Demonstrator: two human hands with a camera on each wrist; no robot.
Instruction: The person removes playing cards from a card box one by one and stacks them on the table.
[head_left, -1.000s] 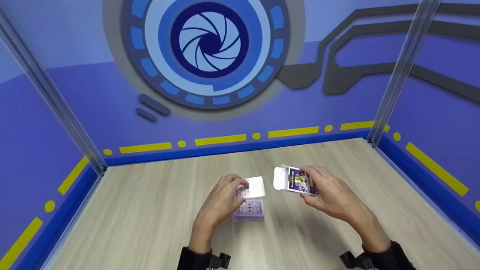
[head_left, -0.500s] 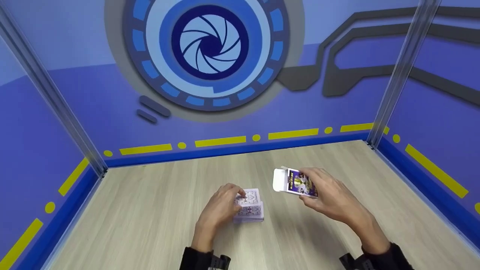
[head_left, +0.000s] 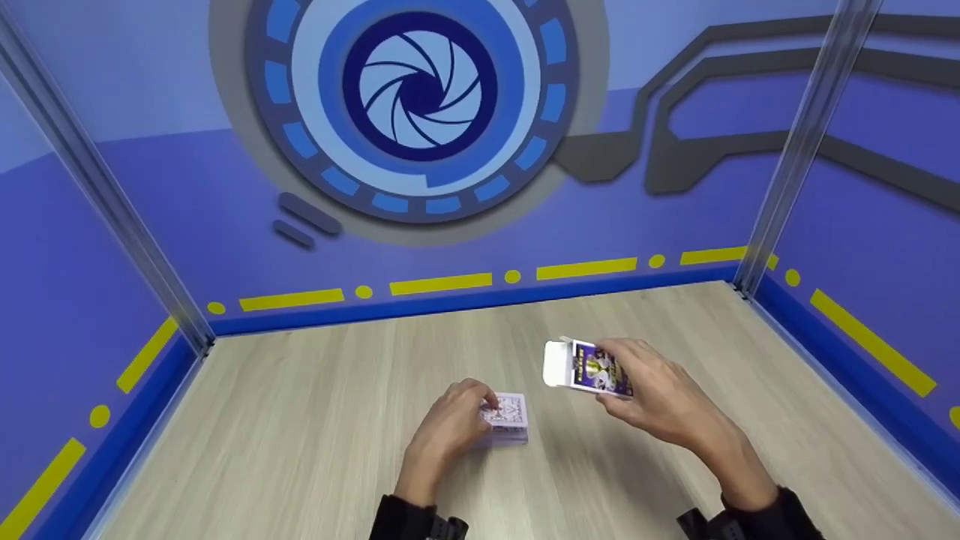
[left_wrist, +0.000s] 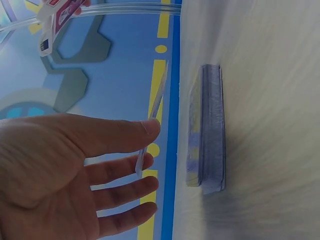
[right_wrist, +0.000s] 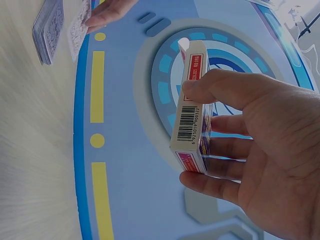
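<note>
My left hand (head_left: 450, 420) pinches a thin playing card (left_wrist: 159, 97) between thumb and index finger, its patterned back (head_left: 512, 409) upward. Just below it a squared deck of playing cards (left_wrist: 212, 130) lies on the table, partly covered by the card in the head view. The left wrist view shows a gap between the held card and the deck. To the right, my right hand (head_left: 660, 382) grips a card box (head_left: 598, 370) up off the table, fingers on one side and thumb on the other. The box's white flap (head_left: 556, 364) hangs open toward the left; its barcode side (right_wrist: 187, 122) faces the right wrist camera.
The wood-grain table (head_left: 315, 420) runs back to a blue printed wall (head_left: 480, 247) with yellow dashes along its foot. Side walls with metal corner posts (head_left: 795, 142) stand left and right.
My left hand has lowered the card from behind the deck, bringing it forward and down over the deck and levelling it out. My right hand with the card box has hardly moved.
</note>
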